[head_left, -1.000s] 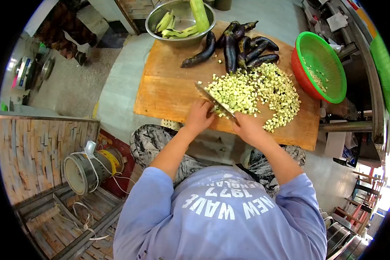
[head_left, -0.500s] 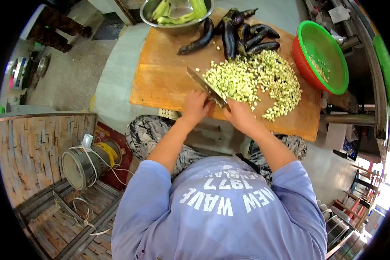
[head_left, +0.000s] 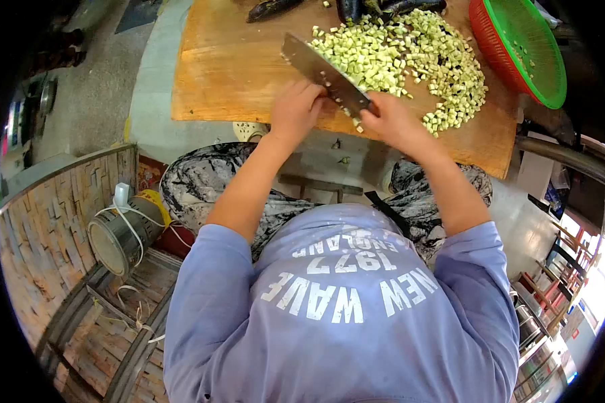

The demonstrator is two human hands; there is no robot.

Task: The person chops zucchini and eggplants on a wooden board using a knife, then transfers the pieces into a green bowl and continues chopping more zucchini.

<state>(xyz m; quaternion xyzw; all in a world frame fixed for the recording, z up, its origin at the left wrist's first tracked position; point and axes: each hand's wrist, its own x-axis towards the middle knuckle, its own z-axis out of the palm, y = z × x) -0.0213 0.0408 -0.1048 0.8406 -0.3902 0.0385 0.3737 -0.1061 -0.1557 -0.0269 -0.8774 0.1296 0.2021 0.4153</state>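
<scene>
My right hand (head_left: 395,121) is closed around the handle of a broad cleaver (head_left: 326,75). Its dark blade slants up and left above the front edge of the wooden board (head_left: 228,74), with a few pale bits stuck on it. My left hand (head_left: 296,111) is beside the blade's near side, fingers curled in and close to the metal; whatever they hold, if anything, is hidden. Just past the blade lies a heap of diced eggplant (head_left: 370,57), pale green-white, spreading right into a second heap (head_left: 450,77).
Whole dark eggplants (head_left: 349,10) lie at the far edge of the view, one (head_left: 272,8) apart at left. A green and red plastic basket (head_left: 507,50) with a few dice in it stands at the board's right. A metal canister (head_left: 117,242) with a cord is at lower left.
The view has tilted down, so the metal bowl is out of sight and the board sits higher. The cleaver's blade has turned, showing more of its flat face. Both hands stay near it.
</scene>
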